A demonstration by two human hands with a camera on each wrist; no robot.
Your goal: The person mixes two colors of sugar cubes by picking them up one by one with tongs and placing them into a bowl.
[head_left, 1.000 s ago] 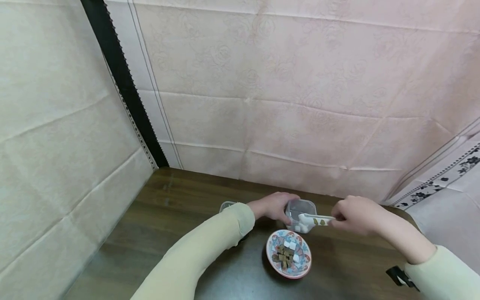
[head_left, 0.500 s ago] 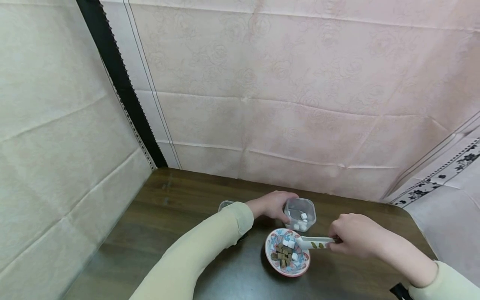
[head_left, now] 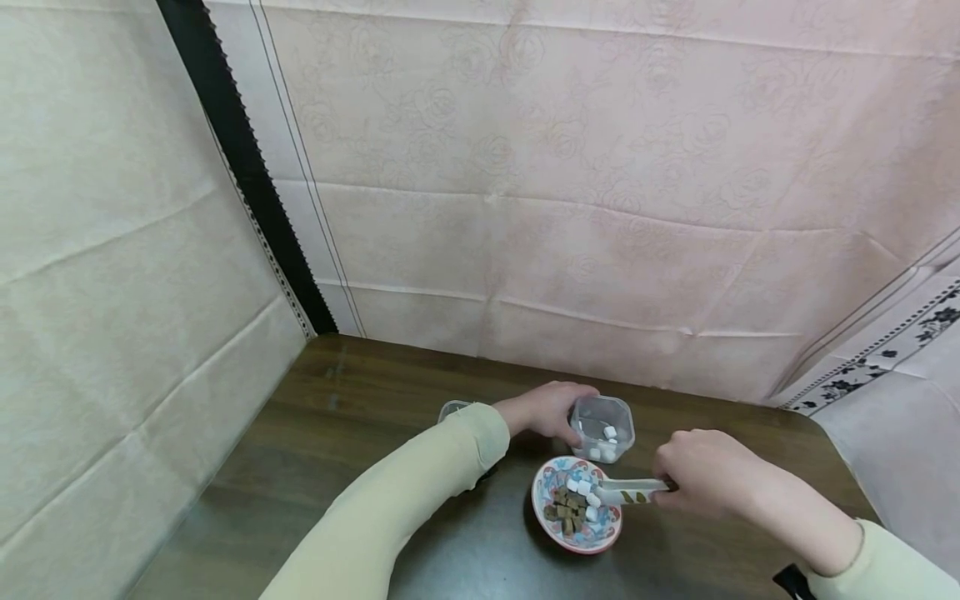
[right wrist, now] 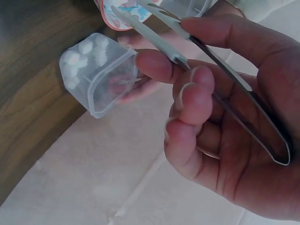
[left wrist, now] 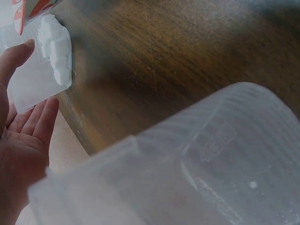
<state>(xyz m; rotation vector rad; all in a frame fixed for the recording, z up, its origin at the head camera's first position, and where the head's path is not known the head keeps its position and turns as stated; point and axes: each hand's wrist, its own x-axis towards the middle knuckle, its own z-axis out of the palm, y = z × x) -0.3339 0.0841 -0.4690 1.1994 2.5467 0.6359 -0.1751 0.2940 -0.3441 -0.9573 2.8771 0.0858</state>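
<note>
My left hand holds a small clear plastic container by its left side, thumb and fingers around it. Several white cubes lie in the bottom of that container. With its thumb and fingers, my right hand grips a pair of tongs with leaf-patterned arms, which stand apart in the right wrist view. The tong tips are over the right side of a patterned bowl with a red rim. Brown cubes and several white cubes sit in the bowl, one white cube right by the tips.
A second clear plastic container stands beside my left forearm, mostly hidden by the sleeve in the head view. The dark wooden table meets pale cloth walls at its back and left edges.
The tongs moved from inside the clear container toward me to the bowl, where another white cube now lies by their tips. My left hand stayed on the container.
</note>
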